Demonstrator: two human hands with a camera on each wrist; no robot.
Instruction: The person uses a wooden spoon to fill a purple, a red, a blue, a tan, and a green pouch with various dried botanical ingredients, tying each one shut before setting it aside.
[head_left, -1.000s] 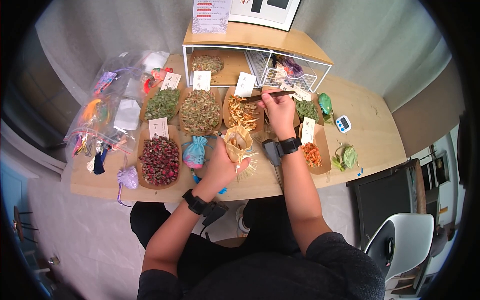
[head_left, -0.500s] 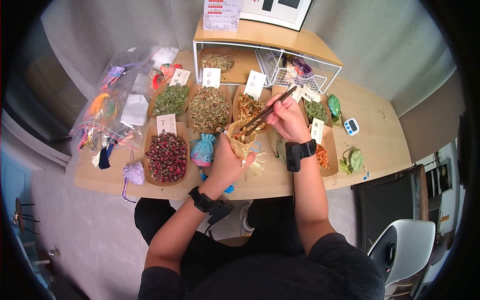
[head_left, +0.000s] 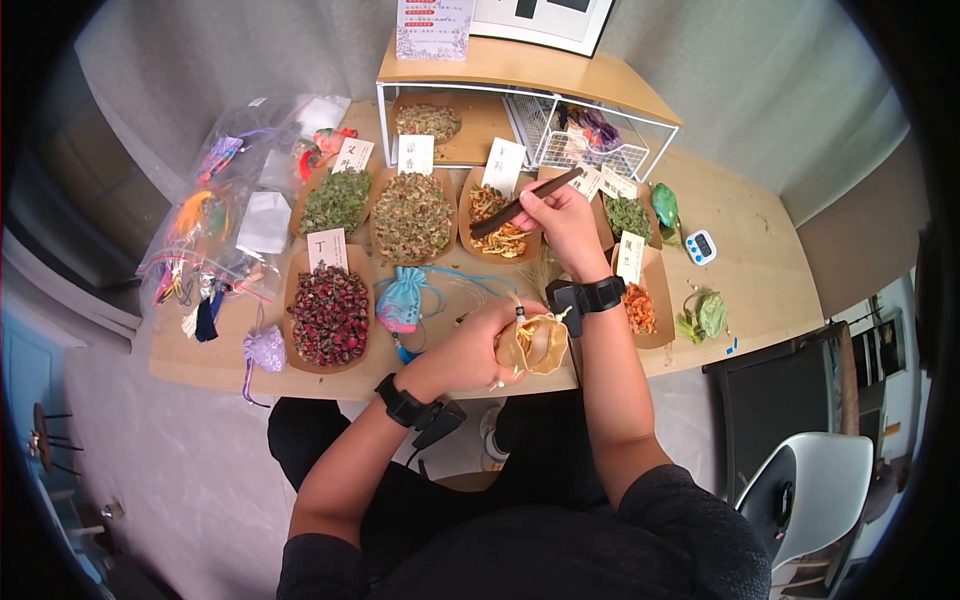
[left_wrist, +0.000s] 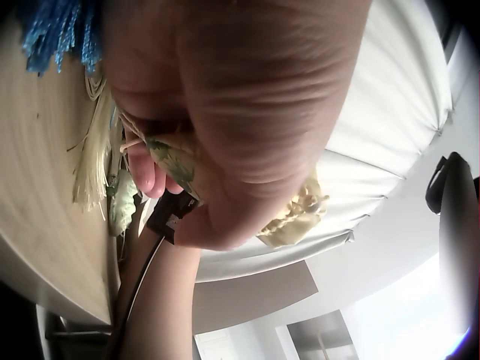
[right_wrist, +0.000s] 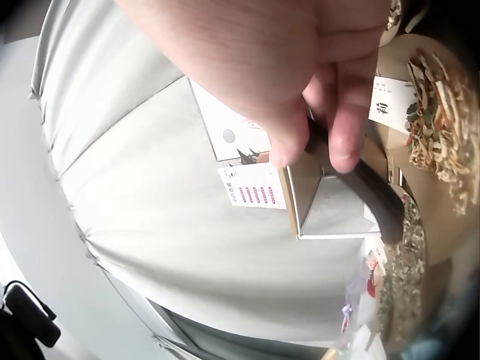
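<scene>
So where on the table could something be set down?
The table is mostly bare rightward of the timer and pale green bundle; a smaller gap lies between those two. The plastic bag crowds the left, dried-plant trays the middle.

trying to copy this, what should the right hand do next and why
Probably lower the dark tongs into the dried yellow strips and pinch some: the right hand holds them by those strips, and the left hand holds a pouch with its mouth open.
</scene>
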